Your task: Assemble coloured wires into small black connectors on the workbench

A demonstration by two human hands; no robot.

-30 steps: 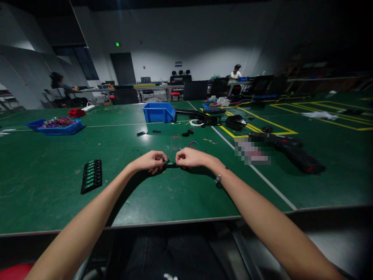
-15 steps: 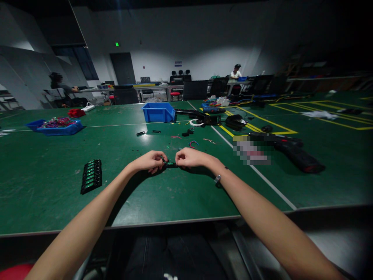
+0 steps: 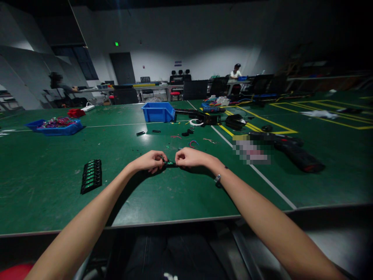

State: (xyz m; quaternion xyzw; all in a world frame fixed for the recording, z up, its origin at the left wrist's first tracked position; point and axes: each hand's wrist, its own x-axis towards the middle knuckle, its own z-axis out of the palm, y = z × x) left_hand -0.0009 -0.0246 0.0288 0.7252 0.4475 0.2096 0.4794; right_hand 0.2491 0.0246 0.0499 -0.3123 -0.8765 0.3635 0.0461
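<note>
Between my two hands, low over the green table [image 3: 140,202], is a small black part with a green circuit board [image 3: 170,163]. My left hand [image 3: 154,161] pinches its left end with closed fingers. At the right end, my right hand [image 3: 189,157] is closed too, thumb and fingertips pressed together on it. Much of the part is covered by my fingers. A row of similar black parts with green boards [image 3: 91,176] lies left of my left forearm. Just beyond my hands are a red and blue wire piece [image 3: 192,144] and small black pieces [image 3: 187,132].
A blue bin [image 3: 158,112] stands ahead, and blue trays of colourful wires [image 3: 61,126] are at the left. A black power tool [image 3: 291,149] lies at the right. White cable loop [image 3: 196,122] and a blue tool [image 3: 213,109] lie farther back. Two people sit in the background.
</note>
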